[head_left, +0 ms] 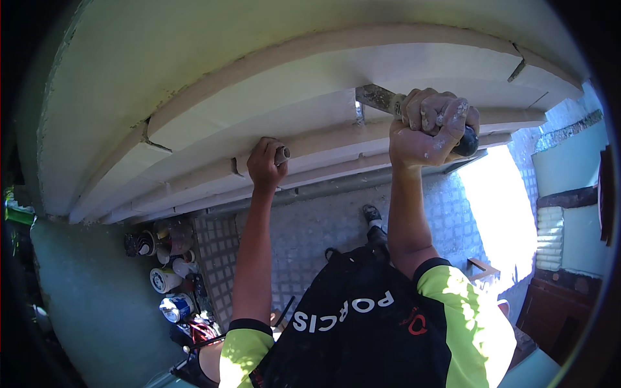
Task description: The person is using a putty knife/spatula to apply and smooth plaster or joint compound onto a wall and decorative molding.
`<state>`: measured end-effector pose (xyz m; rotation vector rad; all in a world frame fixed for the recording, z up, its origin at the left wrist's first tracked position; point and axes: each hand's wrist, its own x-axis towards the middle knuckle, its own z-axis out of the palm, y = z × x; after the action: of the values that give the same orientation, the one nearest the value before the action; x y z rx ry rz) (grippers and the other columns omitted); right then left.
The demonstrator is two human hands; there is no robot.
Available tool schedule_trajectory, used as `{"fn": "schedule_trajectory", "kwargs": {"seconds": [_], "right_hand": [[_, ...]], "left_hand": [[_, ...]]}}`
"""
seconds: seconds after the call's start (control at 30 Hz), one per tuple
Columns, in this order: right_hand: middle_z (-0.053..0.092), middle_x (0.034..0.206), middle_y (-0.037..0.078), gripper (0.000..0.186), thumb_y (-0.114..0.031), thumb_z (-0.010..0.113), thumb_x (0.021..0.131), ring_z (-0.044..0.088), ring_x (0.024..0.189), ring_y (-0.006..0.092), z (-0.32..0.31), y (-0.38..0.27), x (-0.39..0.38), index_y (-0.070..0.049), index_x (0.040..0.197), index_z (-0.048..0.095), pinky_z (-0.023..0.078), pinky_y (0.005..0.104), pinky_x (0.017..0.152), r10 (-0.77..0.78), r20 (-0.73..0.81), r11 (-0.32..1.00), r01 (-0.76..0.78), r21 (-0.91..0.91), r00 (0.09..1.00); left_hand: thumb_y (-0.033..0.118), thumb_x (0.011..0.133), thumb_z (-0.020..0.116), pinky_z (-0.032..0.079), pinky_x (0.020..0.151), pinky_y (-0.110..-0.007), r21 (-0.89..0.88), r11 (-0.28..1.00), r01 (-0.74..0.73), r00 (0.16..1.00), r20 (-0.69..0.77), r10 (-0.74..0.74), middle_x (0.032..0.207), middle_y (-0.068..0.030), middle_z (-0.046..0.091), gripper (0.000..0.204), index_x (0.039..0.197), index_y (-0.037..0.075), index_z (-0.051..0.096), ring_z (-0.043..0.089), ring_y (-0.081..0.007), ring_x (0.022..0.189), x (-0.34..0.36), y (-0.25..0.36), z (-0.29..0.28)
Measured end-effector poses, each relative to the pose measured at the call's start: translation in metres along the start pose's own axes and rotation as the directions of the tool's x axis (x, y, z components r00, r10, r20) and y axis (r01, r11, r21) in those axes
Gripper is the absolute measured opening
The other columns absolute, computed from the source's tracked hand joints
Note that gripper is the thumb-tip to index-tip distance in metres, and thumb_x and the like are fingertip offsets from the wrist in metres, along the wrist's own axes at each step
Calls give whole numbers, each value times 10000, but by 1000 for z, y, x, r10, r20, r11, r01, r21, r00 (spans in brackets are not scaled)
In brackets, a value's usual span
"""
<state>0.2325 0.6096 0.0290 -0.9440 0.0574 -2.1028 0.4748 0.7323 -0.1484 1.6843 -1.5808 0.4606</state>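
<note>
Overhead, right hand (432,126) has its grip tight on a dark-handled trowel (388,102), blade against the stepped cornice moulding (310,84) near its right end. Left hand (265,161) pinches a small pale stub (282,154) at the lower step. Moulding looks mostly smooth; joints (517,68) still open.
</note>
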Motion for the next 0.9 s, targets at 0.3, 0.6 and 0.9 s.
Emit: {"fn": "schedule_trajectory", "kwargs": {"seconds": [0.3, 0.6, 0.9], "right_hand": [[312, 510, -20, 314, -193, 484, 951, 285, 397, 77, 4, 12, -15, -143, 670, 352, 270, 240, 399, -51, -21, 995, 49, -83, 998], [260, 547, -40, 387, -228, 524, 943, 248, 442, 74, -17, 47, -29, -155, 640, 294, 200, 228, 437, 128, 51, 944, -106, -312, 990], [375, 624, 22, 272, -202, 550, 917, 381, 550, 132, -29, 16, -42, -115, 719, 387, 332, 267, 522, 42, 149, 989, -20, -147, 988]], "left_hand": [[80, 689, 672, 518, 687, -406, 20, 1000, 9, 1000, -22, -8, 865, -67, 615, 161, 835, 99, 608, 634, -297, 791, 4, -2, -5], [104, 667, 704, 519, 674, -417, -11, 1000, 28, 999, 23, -28, 884, -48, 592, 194, 831, 115, 600, 626, -282, 791, -1, 0, -10], [57, 725, 680, 528, 738, -429, -102, 993, 52, 998, 25, -50, 990, -103, 597, 224, 928, 77, 588, 631, -317, 887, -18, 7, -23]]}}
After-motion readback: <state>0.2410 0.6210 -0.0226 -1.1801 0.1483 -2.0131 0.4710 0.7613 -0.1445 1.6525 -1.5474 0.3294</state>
